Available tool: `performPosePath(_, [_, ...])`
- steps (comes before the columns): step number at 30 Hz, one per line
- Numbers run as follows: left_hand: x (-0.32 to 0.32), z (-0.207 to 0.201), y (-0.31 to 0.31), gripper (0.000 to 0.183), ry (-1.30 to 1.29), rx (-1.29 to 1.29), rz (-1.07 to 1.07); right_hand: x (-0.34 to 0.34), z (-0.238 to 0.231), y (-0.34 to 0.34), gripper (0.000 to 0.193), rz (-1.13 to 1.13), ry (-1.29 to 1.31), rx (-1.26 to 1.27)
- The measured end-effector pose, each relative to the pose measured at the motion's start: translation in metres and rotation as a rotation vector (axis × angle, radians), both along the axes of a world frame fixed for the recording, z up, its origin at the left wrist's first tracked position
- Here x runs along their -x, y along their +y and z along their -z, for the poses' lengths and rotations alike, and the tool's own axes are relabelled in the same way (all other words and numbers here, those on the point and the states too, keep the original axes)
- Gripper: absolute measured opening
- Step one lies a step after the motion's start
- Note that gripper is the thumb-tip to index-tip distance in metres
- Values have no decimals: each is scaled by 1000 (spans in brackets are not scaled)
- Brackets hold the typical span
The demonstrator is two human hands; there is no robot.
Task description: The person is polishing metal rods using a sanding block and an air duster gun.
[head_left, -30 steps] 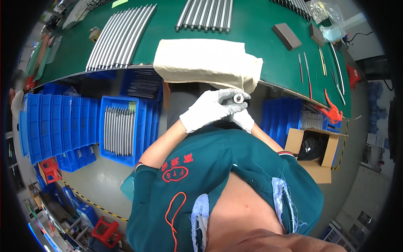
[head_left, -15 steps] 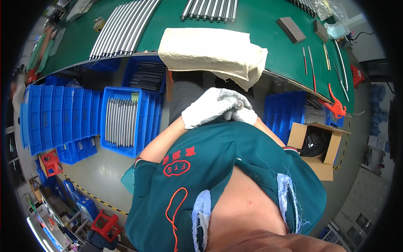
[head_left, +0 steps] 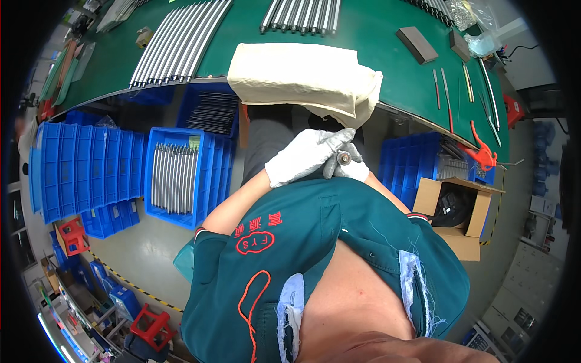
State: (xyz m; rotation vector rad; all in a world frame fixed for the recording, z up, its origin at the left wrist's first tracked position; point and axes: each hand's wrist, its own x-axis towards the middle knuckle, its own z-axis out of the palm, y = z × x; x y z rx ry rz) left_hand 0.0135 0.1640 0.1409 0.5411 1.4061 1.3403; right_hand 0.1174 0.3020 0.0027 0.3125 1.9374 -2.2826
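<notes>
Both my hands wear white gloves and meet in front of my waist. Between them is a metal rod (head_left: 344, 158), seen end-on as a small round tip; its length is hidden. My right hand (head_left: 357, 170) is closed around the rod near this end. Coming across from the other side, my left hand (head_left: 301, 158) has its fingers pressed together against the rod, just beyond the tip. A cream cloth (head_left: 296, 75) lies folded over the table edge beyond my hands.
The green table (head_left: 375, 36) carries rows of metal rods (head_left: 181, 42), dark blocks (head_left: 417, 45) and slim files (head_left: 446, 97). A red air gun (head_left: 482, 151) hangs at its right edge. Blue crates (head_left: 91, 169) stand left, one holding rods (head_left: 174, 178). An open cardboard box (head_left: 428, 196) sits right.
My left fingers have shifted slightly away from the rod's end, so the tip shows more plainly. The rod has moved slightly toward me. Both hands stay together.
</notes>
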Motion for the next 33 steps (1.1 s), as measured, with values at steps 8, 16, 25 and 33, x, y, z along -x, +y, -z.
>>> performPosePath(8, [2,10,3,37,142,-3,34,3,16,-12,24,286,163,-7])
performPosePath(16, [3,16,8,36,680,-120,139,33,5,-35,23,179,205,280])
performPosePath(25, [19,-3,-16,34,901,102,357,3,-57,26,51,23,-301,360])
performPosePath(33, [27,27,-15,20,1353,184,741,5,-108,-5,55,-402,-30,-980])
